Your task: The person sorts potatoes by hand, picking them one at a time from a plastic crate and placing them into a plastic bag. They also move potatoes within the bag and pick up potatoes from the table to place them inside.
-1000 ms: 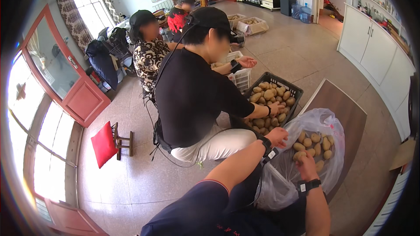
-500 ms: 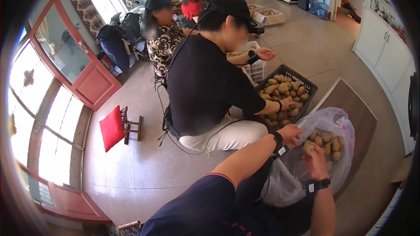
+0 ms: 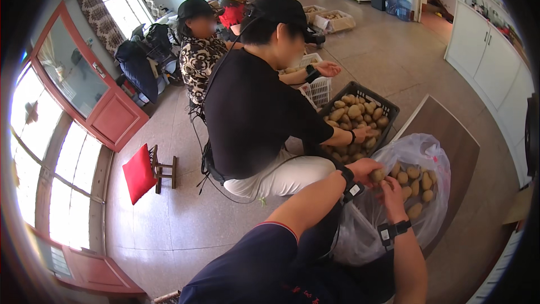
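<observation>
My left hand (image 3: pixel 364 171) is closed round a potato (image 3: pixel 377 175) at the upper left of a clear plastic bag (image 3: pixel 360 228). Just below and to the right is my right hand (image 3: pixel 392 196), its fingers apart and their tips close to that potato; whether they touch it I cannot make out. Several more potatoes (image 3: pixel 413 173) lie inside the bag, right beside my hands. A dark band with a white tag circles each of my wrists.
Beyond the bag stands a black crate (image 3: pixel 388 104) of potatoes, with a co-worker's hand (image 3: pixel 363 134) in it. That person in black (image 3: pixel 253 112) sits close on my left. A brown board (image 3: pixel 444 129) lies under the bag. A red-cushioned stool (image 3: pixel 139 174) stands at the left.
The potato that was in my right hand is now in my left. My hands have come closer together, and the whole view has shifted slightly.
</observation>
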Demonstrator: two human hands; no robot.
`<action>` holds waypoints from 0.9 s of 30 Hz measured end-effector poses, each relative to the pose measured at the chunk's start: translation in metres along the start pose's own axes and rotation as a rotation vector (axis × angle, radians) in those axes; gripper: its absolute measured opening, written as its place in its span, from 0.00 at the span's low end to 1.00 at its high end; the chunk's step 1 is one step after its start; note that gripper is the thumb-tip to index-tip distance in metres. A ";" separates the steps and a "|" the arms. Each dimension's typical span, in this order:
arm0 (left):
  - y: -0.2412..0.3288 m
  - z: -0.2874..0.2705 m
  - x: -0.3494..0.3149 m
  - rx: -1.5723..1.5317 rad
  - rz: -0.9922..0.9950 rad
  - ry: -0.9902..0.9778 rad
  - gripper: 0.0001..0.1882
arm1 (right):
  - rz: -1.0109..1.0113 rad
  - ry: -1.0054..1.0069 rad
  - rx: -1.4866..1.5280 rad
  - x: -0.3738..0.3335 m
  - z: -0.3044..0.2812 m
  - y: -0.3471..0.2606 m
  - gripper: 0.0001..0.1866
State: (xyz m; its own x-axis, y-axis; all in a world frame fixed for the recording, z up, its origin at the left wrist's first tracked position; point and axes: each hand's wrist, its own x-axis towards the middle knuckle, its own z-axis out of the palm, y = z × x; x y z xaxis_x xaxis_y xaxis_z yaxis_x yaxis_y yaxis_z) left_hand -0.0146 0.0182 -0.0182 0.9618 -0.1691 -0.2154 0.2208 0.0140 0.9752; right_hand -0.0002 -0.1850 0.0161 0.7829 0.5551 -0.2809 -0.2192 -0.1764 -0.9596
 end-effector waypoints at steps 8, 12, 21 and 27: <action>0.007 -0.012 0.002 -0.569 -0.161 0.410 0.15 | -0.425 0.376 -0.606 0.027 -0.080 0.082 0.21; 0.002 -0.020 0.004 -0.635 -0.112 0.508 0.15 | -0.357 0.518 -0.943 0.023 -0.105 0.096 0.24; -0.011 -0.033 0.008 -0.756 -0.159 0.757 0.14 | -0.258 0.436 -1.124 0.008 -0.100 0.105 0.30; -0.010 -0.017 0.011 0.732 0.177 0.639 0.11 | -0.112 0.548 -1.262 -0.004 -0.126 0.103 0.33</action>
State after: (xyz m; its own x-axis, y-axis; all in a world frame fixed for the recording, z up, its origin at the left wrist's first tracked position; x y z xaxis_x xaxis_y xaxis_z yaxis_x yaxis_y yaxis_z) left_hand -0.0038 0.0327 -0.0311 0.9253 0.3439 0.1599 0.1180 -0.6618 0.7404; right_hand 0.0477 -0.3076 -0.0799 0.9526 0.2791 0.1209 0.3004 -0.9259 -0.2290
